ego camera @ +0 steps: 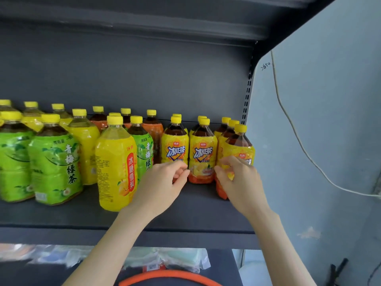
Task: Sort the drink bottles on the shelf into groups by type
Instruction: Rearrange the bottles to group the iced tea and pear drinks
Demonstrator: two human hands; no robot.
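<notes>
On the dark shelf (191,207), yellow-capped bottles stand in rows. Iced black tea bottles (203,151) with yellow-orange labels fill the right end. Green tea bottles (54,162) stand at the left, and one more green tea bottle (144,149) sits mid-shelf. A large yellow pear-drink bottle (115,162) stands in front. My left hand (162,182) has loosely curled fingers at the base of an iced tea bottle (174,149). My right hand (239,180) lies against the lower label of the rightmost front iced tea bottle (240,147); whether it grips is unclear.
Orange-labelled bottles (153,129) stand in the back row. The shelf upright (246,100) and a pale wall (319,120) with a white cable (296,137) close the right side. Below are plastic-wrapped packs (144,259) and an orange hoop (169,275).
</notes>
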